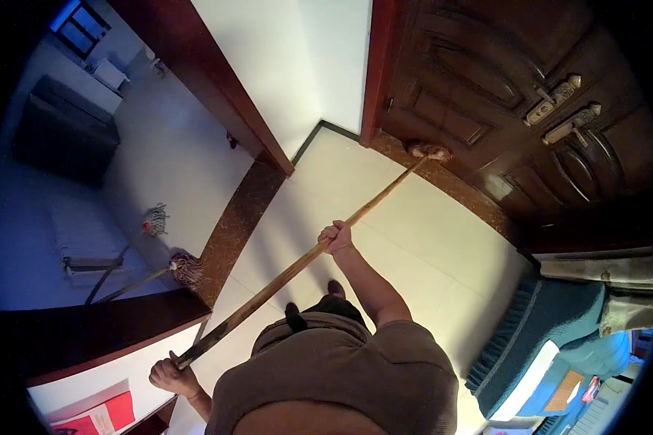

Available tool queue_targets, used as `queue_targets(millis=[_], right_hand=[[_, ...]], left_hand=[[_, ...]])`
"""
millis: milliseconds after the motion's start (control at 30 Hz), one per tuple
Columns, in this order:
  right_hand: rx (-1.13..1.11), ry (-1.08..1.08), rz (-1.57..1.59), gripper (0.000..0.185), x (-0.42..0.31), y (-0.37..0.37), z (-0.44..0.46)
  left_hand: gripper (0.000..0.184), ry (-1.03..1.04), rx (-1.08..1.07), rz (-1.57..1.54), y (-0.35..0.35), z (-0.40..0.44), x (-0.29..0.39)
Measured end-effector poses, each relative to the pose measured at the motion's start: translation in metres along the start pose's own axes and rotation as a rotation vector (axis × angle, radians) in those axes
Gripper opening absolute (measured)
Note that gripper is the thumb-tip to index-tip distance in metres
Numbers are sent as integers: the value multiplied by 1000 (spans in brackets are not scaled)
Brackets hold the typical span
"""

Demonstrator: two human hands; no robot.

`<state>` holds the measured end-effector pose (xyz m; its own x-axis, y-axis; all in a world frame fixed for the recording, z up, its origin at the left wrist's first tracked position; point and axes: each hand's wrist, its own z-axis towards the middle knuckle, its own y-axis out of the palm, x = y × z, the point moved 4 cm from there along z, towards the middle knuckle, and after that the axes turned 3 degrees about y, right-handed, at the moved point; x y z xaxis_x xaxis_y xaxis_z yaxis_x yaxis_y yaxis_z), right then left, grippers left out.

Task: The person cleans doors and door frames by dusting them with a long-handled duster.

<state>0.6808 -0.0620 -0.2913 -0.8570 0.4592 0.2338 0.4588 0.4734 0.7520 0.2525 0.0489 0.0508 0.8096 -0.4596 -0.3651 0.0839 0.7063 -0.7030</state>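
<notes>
A mop with a long wooden handle (283,279) runs diagonally across my view. Its reddish string head (429,151) lies on the brown marbled strip at the foot of a dark carved door. My right hand (336,237) is wrapped around the middle of the handle. At the dark near end of the handle, my left hand (168,373) is closed around the pole, close to the white wall at lower left. Pale floor tiles (406,250) lie under the handle, with my shoes (336,288) on them.
The double door (479,94) with metal handles stands at upper right. Two more mops (187,268) lean in the doorway at left, beside a dark wooden ledge (109,330). A dark boxy piece (65,130) sits in the dim room. Blue-covered furniture (537,326) stands at right.
</notes>
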Motion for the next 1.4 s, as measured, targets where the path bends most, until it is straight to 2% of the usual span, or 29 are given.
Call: queue_targets(millis=[133, 267, 333, 400, 467, 633, 767, 933, 1000, 1133, 1200, 1267, 1400], right_hand=[[25, 8, -54, 38, 29, 9, 18], [-106, 92, 58, 35, 47, 31, 26], [-286, 170, 89, 34, 52, 45, 26], [-246, 118, 46, 33, 54, 42, 19], [-282, 182, 99, 32, 55, 40, 8], [-291, 51, 52, 32, 49, 32, -27], [-211, -55, 55, 33, 24, 6, -55], [-139, -233, -12, 34, -11, -13, -98], [-196, -202, 34, 35, -25, -23, -109], [-79, -258, 42, 36, -49, -39, -134], [-60, -281, 40, 36, -59, -44, -145], [-46, -304, 43, 35, -72, -51, -153], [9, -276, 92, 33, -125, -79, -172]], left_hand=[[27, -22, 2, 83, -16, -12, -16], [27, -2, 94, 161, -40, -11, -18], [27, -7, 125, 168, -45, -8, -19], [27, -1, 150, 165, -51, -7, -25], [26, 9, 142, 165, -49, -11, -34], [26, 40, 211, 103, -39, -9, -42], [27, 104, 255, 9, -31, -11, -28], [19, 65, 203, -146, -10, -21, -15], [20, 116, 208, -140, -6, -23, -10], [24, 122, 198, -190, -21, -21, 14], [26, 154, 279, -232, -29, -24, 25], [27, 132, 80, -191, -22, -31, 33], [27, 81, 118, -198, -67, -25, 98]])
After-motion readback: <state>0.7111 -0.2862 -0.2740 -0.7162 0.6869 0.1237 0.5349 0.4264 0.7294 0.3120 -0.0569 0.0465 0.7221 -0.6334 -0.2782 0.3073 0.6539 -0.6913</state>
